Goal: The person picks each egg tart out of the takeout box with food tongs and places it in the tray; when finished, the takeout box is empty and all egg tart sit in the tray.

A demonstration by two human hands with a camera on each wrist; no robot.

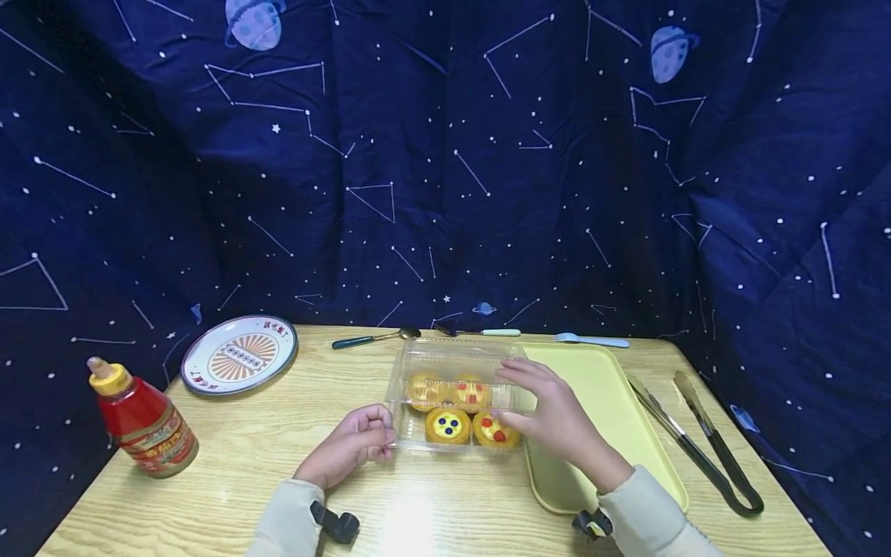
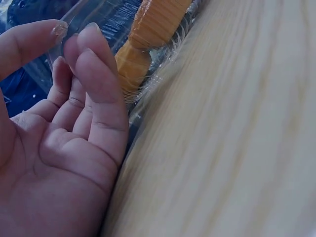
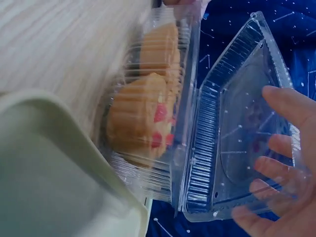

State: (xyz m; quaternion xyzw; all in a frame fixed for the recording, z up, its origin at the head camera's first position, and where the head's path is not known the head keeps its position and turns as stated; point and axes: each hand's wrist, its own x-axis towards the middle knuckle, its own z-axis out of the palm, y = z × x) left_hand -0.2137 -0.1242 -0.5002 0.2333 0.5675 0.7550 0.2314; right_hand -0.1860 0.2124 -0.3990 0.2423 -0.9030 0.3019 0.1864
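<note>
A clear plastic clamshell container (image 1: 418,446) sits mid-table with several egg tarts inside. One front tart (image 1: 448,425) has blue dots; the one beside it (image 1: 496,430) has red pieces on top. The container's lid (image 3: 242,128) stands partly raised, tilted over the back tarts. My left hand (image 1: 358,442) pinches the container's left edge between thumb and curled fingers, as the left wrist view shows close up. On the right side, my right hand (image 1: 553,414) has its fingers spread against the outside of the lid.
A yellow tray (image 1: 592,387) lies right of the container, with black-handled tongs (image 1: 696,441) beyond it. A spoon (image 1: 376,338), a white-handled utensil (image 1: 487,333) and a blue fork (image 1: 592,340) line the back edge. Left are a plate (image 1: 240,354) and red sauce bottle (image 1: 146,422).
</note>
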